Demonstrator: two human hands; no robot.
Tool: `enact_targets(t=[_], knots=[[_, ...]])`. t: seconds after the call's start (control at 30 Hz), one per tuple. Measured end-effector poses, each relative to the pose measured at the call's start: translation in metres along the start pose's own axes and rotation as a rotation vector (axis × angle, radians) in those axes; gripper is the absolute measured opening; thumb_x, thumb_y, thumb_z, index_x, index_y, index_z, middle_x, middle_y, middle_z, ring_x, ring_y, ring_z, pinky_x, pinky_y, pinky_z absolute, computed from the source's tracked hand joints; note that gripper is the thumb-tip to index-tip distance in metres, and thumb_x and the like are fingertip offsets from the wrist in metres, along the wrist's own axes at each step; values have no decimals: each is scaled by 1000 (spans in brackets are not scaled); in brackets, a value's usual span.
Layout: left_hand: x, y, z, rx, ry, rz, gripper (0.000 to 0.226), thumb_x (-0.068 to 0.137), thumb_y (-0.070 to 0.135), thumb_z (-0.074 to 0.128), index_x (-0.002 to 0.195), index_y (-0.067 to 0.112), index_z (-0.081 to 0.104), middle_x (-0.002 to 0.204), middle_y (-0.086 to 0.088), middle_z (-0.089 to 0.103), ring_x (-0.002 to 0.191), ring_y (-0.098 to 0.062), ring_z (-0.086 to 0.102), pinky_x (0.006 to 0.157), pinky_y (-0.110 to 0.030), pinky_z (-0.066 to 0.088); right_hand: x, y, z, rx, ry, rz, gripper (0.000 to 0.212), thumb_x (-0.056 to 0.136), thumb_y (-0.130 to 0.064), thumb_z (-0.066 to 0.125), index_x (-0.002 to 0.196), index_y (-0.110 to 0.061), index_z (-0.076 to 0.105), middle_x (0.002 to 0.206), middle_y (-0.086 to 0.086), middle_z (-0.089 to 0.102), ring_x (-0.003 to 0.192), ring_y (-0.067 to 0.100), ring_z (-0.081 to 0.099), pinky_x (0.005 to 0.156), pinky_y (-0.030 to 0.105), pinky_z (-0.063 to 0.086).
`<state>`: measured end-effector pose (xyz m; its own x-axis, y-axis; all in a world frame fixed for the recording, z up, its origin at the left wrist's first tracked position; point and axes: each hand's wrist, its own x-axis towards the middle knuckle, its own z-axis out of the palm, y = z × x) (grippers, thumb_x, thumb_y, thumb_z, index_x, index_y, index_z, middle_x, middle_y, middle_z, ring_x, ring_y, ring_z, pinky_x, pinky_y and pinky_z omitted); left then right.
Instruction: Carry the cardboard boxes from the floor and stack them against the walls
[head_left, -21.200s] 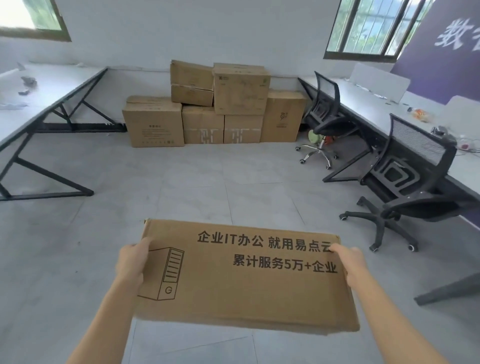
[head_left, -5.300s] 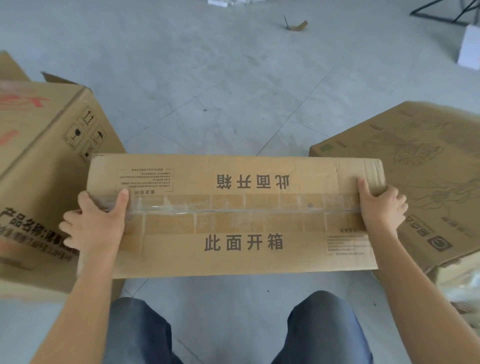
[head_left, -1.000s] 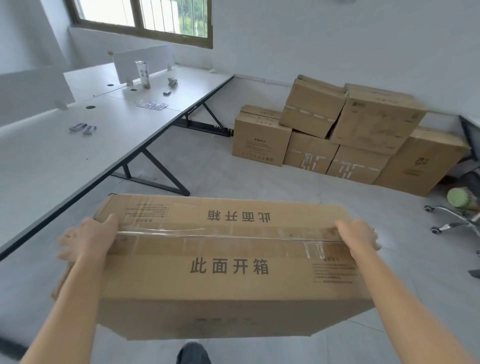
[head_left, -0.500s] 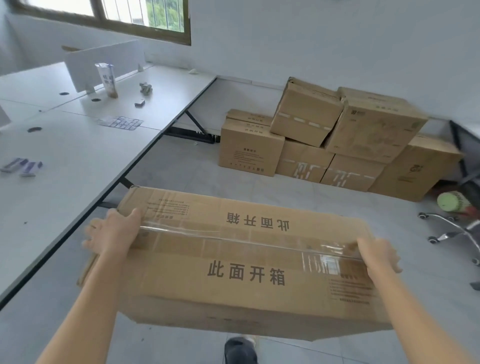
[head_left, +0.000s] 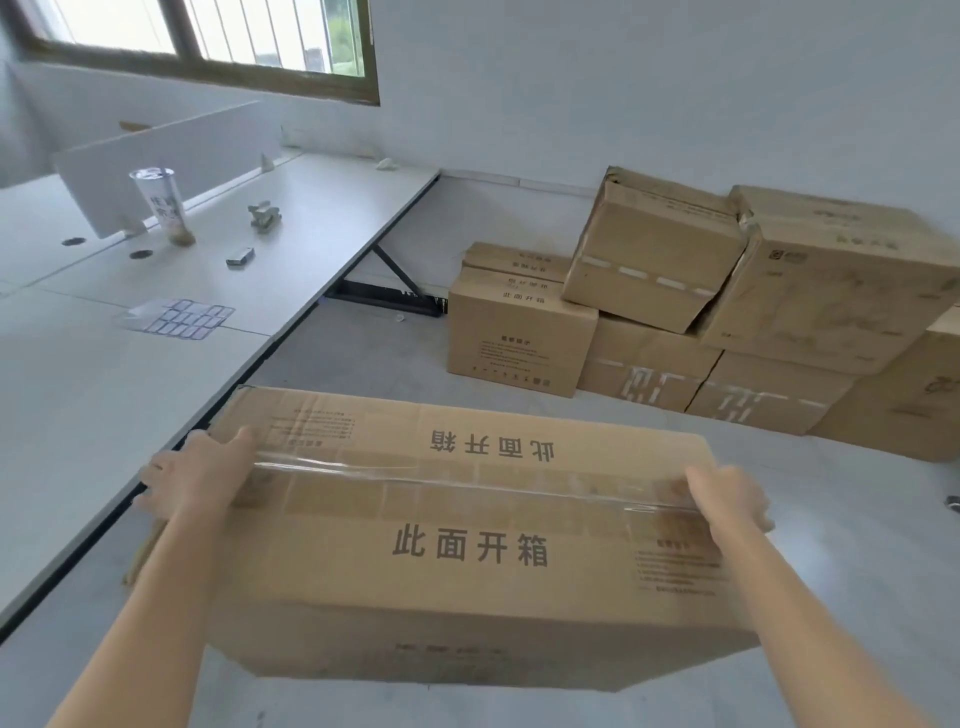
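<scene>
head camera looks down on a long cardboard box held off the floor between both hands — the left hand grips its left end, thumb on the top and fingers curled over the edge, and the right hand grips the right end in like manner. clear tape runs along the top seam from hand to hand. ahead of the right hand, well apart from it, a stack of cardboard boxes stands against the wall. left of the left hand lies a white table — a cup stands far ahead on it.
</scene>
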<state>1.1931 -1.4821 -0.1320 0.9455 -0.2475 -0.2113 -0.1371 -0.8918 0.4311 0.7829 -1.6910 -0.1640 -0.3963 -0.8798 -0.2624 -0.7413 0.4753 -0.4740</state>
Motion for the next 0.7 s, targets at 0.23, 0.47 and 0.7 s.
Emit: enact_targets(t=[0.23, 0.47, 0.7], knots=[[67, 94, 33, -43, 34, -20, 57, 89, 43, 45, 130, 4, 45, 130, -32, 38, 125, -40, 32, 102, -50, 25, 90, -94, 29, 48, -21, -62, 27, 85, -30, 48, 96, -5, 52, 111, 19, 55, 105, 37, 49, 94, 43, 36], [168, 206, 80, -55, -8, -27, 59, 89, 44, 46, 130, 1, 45, 131, -31, 39, 125, -40, 32, 103, -50, 24, 185, -209, 52, -14, 9, -103, 37, 87, -29, 45, 113, -3, 52, 124, 20, 47, 108, 36, 49, 90, 41, 39], [248, 348, 106, -25, -59, 63, 59, 90, 45, 43, 129, 1, 46, 132, -29, 40, 125, -38, 33, 104, -48, 26, 274, -307, 47, -75, 64, -15, 48, 89, -31, 44, 128, -3, 46, 132, 20, 41, 121, 35, 39, 100, 45, 30]])
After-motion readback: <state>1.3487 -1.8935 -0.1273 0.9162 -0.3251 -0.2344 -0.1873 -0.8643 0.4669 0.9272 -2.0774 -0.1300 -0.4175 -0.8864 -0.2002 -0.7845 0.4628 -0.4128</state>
